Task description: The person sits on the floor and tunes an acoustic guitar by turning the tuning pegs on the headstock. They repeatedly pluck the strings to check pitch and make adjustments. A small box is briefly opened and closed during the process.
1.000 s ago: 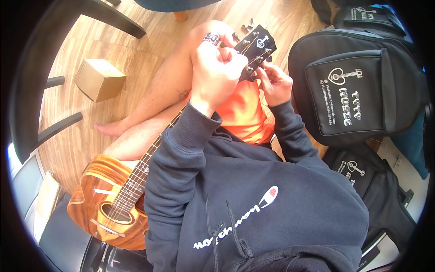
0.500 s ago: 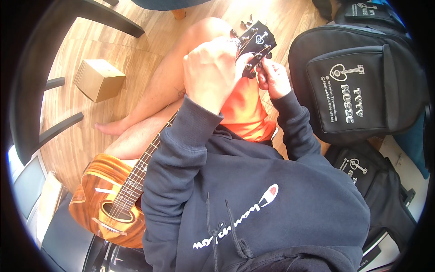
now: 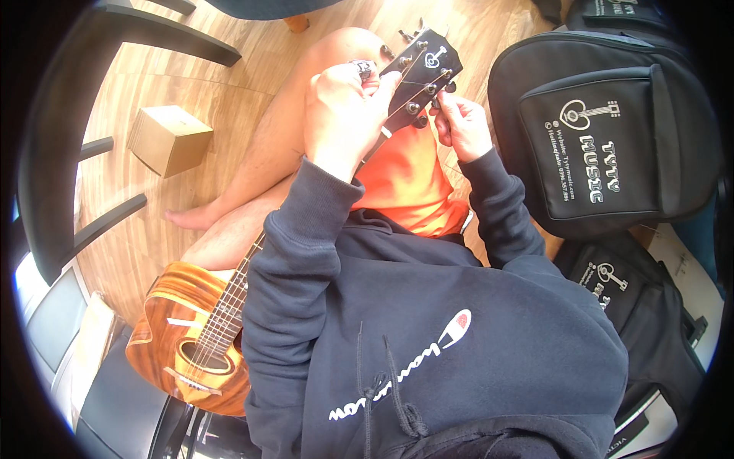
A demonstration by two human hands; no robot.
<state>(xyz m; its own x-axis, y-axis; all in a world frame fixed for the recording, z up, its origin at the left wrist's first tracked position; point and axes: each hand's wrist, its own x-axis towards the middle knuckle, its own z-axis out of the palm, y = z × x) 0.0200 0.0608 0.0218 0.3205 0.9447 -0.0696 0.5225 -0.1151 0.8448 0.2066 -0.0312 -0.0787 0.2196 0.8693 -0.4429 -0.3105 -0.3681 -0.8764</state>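
Observation:
An acoustic guitar with a striped brown wooden body (image 3: 164, 306) lies at the lower left, its neck slanting up under my left arm to a black headstock (image 3: 428, 63). My left hand (image 3: 344, 111), wearing a dark chunky ring (image 3: 362, 70), is closed beside the headstock's left edge. Its thumb and finger pinch a thin string (image 3: 413, 83) that runs across to the tuning posts. On the right edge, my right hand (image 3: 462, 126) has its fingertips closed on a tuning peg (image 3: 436, 103). The fingers' undersides are hidden.
Black padded bags (image 3: 604, 138) stand at the right. A small cardboard box (image 3: 170, 139) sits on the wooden floor at the left, near dark chair legs (image 3: 115, 218). My bare leg (image 3: 267, 145) and orange shorts (image 3: 413, 180) are under the guitar's head.
My left hand has shifted slightly left and down, uncovering more of the headstock and the white nut. My right hand stays at the pegs.

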